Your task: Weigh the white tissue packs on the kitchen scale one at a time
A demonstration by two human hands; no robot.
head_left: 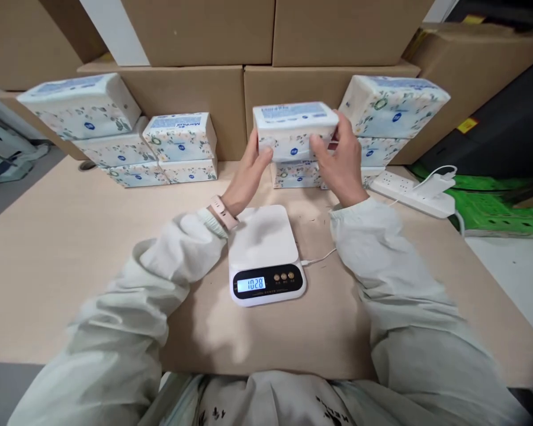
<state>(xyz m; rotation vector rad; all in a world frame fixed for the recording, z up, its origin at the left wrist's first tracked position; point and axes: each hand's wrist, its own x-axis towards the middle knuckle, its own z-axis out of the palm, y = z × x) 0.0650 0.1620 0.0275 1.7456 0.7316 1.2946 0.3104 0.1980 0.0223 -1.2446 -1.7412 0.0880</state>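
A floral tissue pack (293, 131) is held between my two hands, above another pack (296, 175) at the back of the table. My left hand (250, 168) grips its left end, and my right hand (340, 160) is closed on its right end. In front of them lies a white scale (266, 236), its platform bare and its lit display reading 102.8. Stacked tissue packs (111, 136) rise at the left, with a shorter stack (180, 139) beside them. Another tall stack (397, 109) stands at the right, partly behind my right hand.
Cardboard boxes (195, 97) line the back of the wooden table (71, 260). A white power strip (413, 192) with a plugged-in charger lies at the right. A thin cable runs right from the scale. Green material (501, 207) shows beyond the table's right edge.
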